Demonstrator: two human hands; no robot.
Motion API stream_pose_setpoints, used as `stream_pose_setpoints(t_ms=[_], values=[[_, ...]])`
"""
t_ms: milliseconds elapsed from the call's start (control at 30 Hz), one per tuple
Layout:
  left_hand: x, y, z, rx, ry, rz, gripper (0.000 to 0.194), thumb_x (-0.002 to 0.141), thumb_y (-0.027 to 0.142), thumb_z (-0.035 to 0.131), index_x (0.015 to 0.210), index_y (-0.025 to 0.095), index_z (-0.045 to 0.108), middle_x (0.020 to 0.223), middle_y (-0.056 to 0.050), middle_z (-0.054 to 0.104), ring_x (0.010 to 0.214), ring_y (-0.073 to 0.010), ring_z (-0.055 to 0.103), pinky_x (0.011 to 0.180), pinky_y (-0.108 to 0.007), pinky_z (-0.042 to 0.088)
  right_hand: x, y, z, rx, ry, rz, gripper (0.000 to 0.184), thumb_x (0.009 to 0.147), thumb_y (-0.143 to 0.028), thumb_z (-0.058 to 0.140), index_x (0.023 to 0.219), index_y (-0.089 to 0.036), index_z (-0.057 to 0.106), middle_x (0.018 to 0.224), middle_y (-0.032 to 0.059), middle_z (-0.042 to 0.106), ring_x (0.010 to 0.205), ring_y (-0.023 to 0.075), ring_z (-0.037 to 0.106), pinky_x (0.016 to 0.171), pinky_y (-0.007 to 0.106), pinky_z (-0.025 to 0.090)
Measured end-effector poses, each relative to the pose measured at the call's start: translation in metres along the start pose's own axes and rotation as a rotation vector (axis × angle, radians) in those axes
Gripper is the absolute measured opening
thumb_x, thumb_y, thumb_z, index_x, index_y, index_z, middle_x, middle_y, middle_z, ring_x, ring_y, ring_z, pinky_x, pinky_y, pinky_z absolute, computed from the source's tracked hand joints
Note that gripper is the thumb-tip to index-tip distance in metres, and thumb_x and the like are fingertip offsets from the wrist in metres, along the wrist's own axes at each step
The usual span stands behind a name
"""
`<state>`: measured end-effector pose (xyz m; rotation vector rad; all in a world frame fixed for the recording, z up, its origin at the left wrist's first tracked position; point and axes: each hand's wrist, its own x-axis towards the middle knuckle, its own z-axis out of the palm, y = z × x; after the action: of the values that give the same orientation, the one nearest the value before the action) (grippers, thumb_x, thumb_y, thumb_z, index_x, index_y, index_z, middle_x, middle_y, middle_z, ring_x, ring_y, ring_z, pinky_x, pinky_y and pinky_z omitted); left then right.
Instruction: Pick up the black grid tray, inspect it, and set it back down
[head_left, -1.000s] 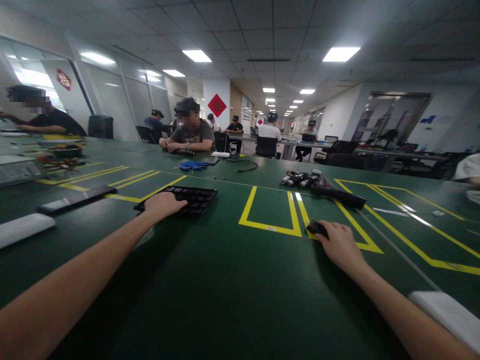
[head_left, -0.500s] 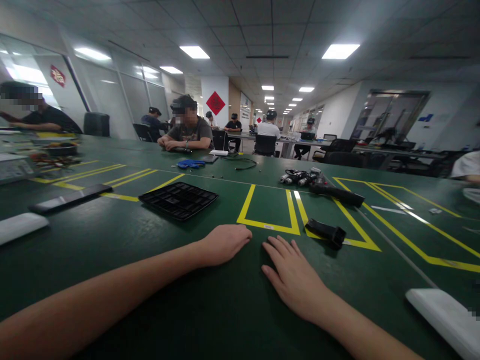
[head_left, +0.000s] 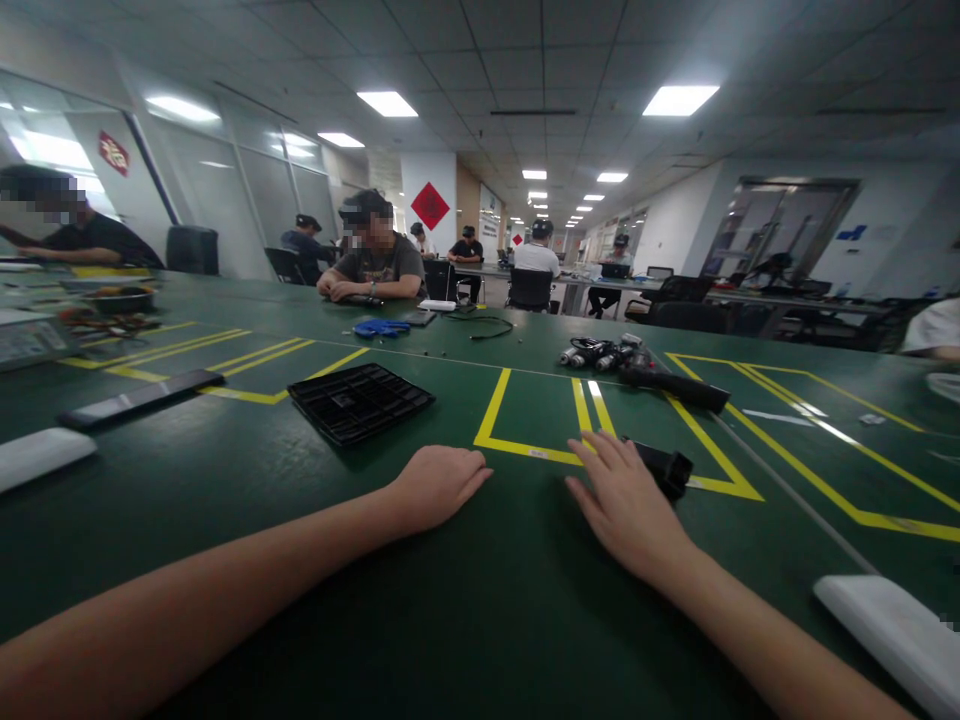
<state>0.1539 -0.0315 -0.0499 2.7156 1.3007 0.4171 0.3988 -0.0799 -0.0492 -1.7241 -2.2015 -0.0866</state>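
Note:
My left hand lies palm down on the green table, fingers loosely curled, holding nothing. My right hand rests flat with fingers stretched out, its fingertips close to a small black block-shaped part lying on a yellow tape line. A black compartment tray sits to the left, beyond my left hand. Between the two, a yellow taped rectangle marks the table.
A long black tool and a cluster of small black and silver parts lie further back. White pads sit at the near right and far left. A dark bar lies left. Several people sit at tables behind.
My left hand left the black tray and came to rest near the table's middle. My right hand let go of the small black part, moved left, then slid back toward it.

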Motion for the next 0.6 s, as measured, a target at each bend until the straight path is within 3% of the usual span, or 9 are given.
stream_pose_setpoints(t_ms=[67, 133, 267, 333, 433, 500, 533, 600], values=[[0.0, -0.002, 0.0, -0.056, 0.035, -0.011, 0.031, 0.086, 0.04, 0.041, 0.078, 0.018, 0.061, 0.07, -0.004, 0.06, 0.064, -0.0156, 0.053, 0.064, -0.027, 0.04, 0.006, 0.024, 0.001, -0.136, 0.081, 0.115, 0.05, 0.086, -0.039, 0.032, 0.129, -0.014, 0.042, 0.137, 0.0127, 0.04, 0.13, 0.0306, 0.027, 0.106, 0.053, 0.02], [0.004, -0.004, -0.002, -0.21, 0.105, -0.078, 0.03, 0.083, 0.042, 0.045, 0.072, 0.017, 0.059, 0.064, -0.002, 0.057, 0.059, -0.0137, 0.05, 0.059, -0.024, 0.039, 0.01, 0.047, 0.003, -0.232, 0.082, 0.219, 0.052, 0.086, -0.041, 0.031, 0.128, -0.013, 0.042, 0.135, 0.0148, 0.042, 0.127, 0.034, 0.031, 0.103, 0.057, 0.022], [0.02, -0.022, -0.028, -0.765, 0.301, -0.477, 0.03, 0.085, 0.04, 0.041, 0.07, 0.016, 0.051, 0.049, 0.005, 0.04, 0.041, -0.0089, 0.04, 0.041, -0.019, 0.031, 0.011, 0.069, 0.01, -0.255, -0.031, 0.273, 0.05, 0.085, -0.042, 0.031, 0.122, -0.013, 0.048, 0.12, 0.0149, 0.055, 0.116, 0.0344, 0.043, 0.094, 0.056, 0.033], [0.026, -0.043, -0.051, -0.891, 0.416, -0.668, 0.026, 0.088, 0.03, 0.034, 0.07, 0.016, 0.046, 0.049, 0.006, 0.036, 0.039, -0.0072, 0.037, 0.04, -0.018, 0.028, 0.01, 0.068, 0.011, -0.256, -0.038, 0.271, 0.049, 0.084, -0.041, 0.032, 0.121, -0.013, 0.049, 0.118, 0.0151, 0.057, 0.113, 0.0338, 0.045, 0.093, 0.054, 0.035], [0.021, -0.083, -0.084, -0.803, 0.49, -0.741, 0.024, 0.088, 0.023, 0.031, 0.068, 0.016, 0.043, 0.049, 0.006, 0.034, 0.039, -0.0055, 0.029, 0.039, -0.017, 0.022, 0.01, 0.063, 0.01, -0.264, -0.023, 0.275, 0.047, 0.084, -0.038, 0.033, 0.12, -0.013, 0.05, 0.117, 0.0155, 0.056, 0.113, 0.0339, 0.045, 0.092, 0.056, 0.034], [0.01, -0.109, -0.1, -0.688, 0.519, -0.763, 0.02, 0.085, 0.028, 0.044, 0.069, 0.015, 0.046, 0.05, 0.006, 0.037, 0.043, -0.006, 0.032, 0.042, -0.018, 0.023, 0.009, 0.061, 0.01, -0.25, -0.015, 0.287, 0.047, 0.084, -0.038, 0.032, 0.12, -0.014, 0.049, 0.118, 0.0154, 0.055, 0.114, 0.0347, 0.043, 0.09, 0.058, 0.036], [0.003, -0.121, -0.104, -0.609, 0.504, -0.78, 0.02, 0.079, 0.03, 0.054, 0.068, 0.014, 0.049, 0.05, 0.005, 0.039, 0.046, -0.0069, 0.035, 0.045, -0.018, 0.024, 0.01, 0.061, 0.01, -0.239, -0.014, 0.297, 0.047, 0.084, -0.038, 0.032, 0.121, -0.014, 0.048, 0.12, 0.0154, 0.055, 0.115, 0.0353, 0.042, 0.089, 0.059, 0.036], [-0.009, -0.14, -0.107, -0.343, 0.341, -0.813, 0.026, 0.067, 0.033, 0.067, 0.062, 0.012, 0.053, 0.049, 0.004, 0.041, 0.054, -0.0106, 0.042, 0.05, -0.02, 0.028, 0.01, 0.062, 0.011, -0.216, -0.019, 0.323, 0.047, 0.084, -0.038, 0.031, 0.122, -0.014, 0.047, 0.122, 0.0152, 0.053, 0.117, 0.0359, 0.04, 0.088, 0.06, 0.038]])
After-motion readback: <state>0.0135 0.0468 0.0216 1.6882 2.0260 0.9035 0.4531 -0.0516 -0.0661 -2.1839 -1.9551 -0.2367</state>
